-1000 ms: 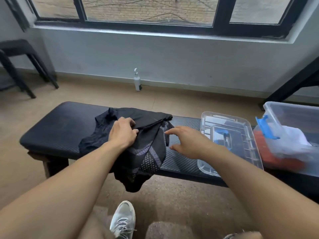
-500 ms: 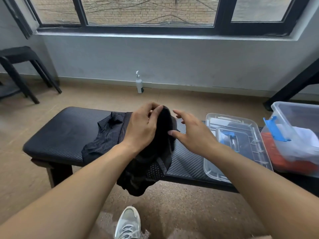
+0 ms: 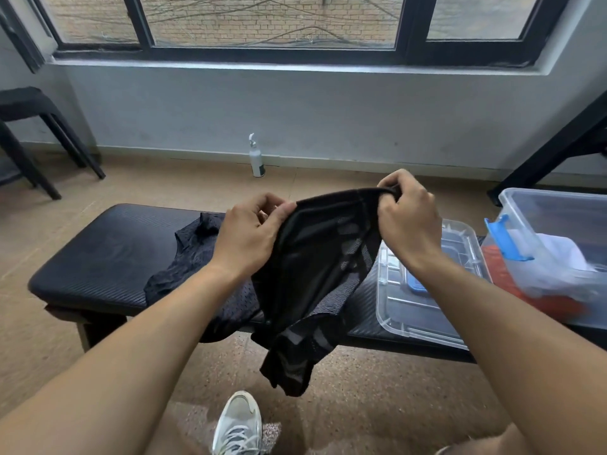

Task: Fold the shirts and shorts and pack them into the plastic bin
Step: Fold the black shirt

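Black shorts [image 3: 315,277] with grey mesh stripes hang in the air above the bench's front edge. My left hand [image 3: 249,238] pinches the waistband at its left end and my right hand [image 3: 407,221] grips its right end, stretching it between them. A dark mesh shirt [image 3: 197,254] lies crumpled on the black padded bench [image 3: 98,254], partly hidden behind my left hand and the shorts. At the right end stands the clear plastic bin [image 3: 558,211] with a blue latch, holding folded white and red clothes.
The bin's clear lid [image 3: 423,310] lies flat on the bench between the shorts and the bin. A white spray bottle [image 3: 256,157] stands on the floor by the wall. A black stool [image 3: 36,133] is at far left. My grey shoe [image 3: 238,425] is below.
My left hand has lifted the shorts off the pile on the bench. My right hand, open before, has taken the waistband's other end, and both hands have pulled it apart and upward.
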The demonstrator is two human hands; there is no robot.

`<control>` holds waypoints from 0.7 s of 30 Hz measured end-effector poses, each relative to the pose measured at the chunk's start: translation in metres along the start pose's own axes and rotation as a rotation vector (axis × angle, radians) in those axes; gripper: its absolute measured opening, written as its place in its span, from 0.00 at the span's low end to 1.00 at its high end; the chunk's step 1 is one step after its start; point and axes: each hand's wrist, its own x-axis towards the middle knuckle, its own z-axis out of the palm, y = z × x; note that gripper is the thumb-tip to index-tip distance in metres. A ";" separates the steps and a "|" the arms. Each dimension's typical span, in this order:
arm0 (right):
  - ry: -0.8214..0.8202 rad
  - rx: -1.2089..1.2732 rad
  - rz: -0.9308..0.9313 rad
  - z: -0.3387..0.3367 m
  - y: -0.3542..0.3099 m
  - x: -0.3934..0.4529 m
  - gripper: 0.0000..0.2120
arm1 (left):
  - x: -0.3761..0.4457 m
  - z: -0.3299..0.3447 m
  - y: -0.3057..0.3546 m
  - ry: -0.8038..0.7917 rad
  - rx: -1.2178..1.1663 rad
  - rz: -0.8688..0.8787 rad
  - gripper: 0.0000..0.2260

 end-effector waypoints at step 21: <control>-0.536 0.690 0.118 -0.006 -0.011 -0.002 0.08 | -0.029 0.046 0.035 -0.249 0.048 -0.041 0.15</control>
